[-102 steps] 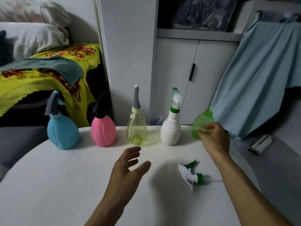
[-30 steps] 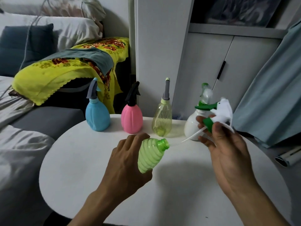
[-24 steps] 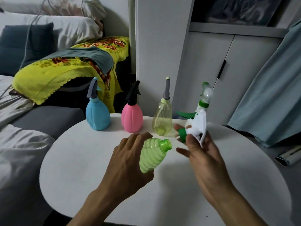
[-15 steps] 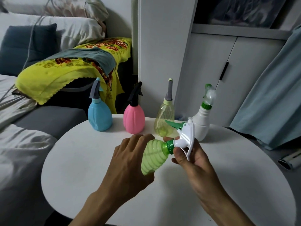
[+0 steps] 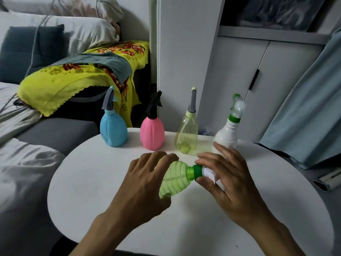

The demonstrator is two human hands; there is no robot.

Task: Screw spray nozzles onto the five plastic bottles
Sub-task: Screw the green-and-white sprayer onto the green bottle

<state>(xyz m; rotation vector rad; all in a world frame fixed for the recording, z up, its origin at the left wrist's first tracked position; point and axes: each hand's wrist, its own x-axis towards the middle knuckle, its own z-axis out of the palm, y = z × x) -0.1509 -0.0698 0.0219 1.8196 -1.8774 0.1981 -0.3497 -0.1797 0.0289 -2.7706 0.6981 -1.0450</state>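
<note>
My left hand (image 5: 144, 183) grips the ribbed light-green bottle (image 5: 175, 179), tilted with its neck pointing right above the round white table (image 5: 88, 191). My right hand (image 5: 227, 178) pinches the white and green spray nozzle (image 5: 202, 171), whose green collar sits on the bottle's neck; most of the nozzle is hidden by my fingers. At the table's far edge stand a blue bottle (image 5: 113, 132), a pink bottle (image 5: 152, 133), a clear yellow bottle (image 5: 186, 138) and a white bottle (image 5: 227, 133), each with a nozzle on top.
A grey sofa with a yellow flowered cloth (image 5: 73, 78) lies left of the table. White cabinet doors (image 5: 239, 85) stand behind the bottles, and a light blue fabric (image 5: 310, 111) hangs at the right. A small roller-like item (image 5: 326, 179) lies on the floor.
The green bottle passed from my right hand to my left. My right hand picked up the nozzle, brought it to the bottle's neck, and now its fingers wrap round the collar.
</note>
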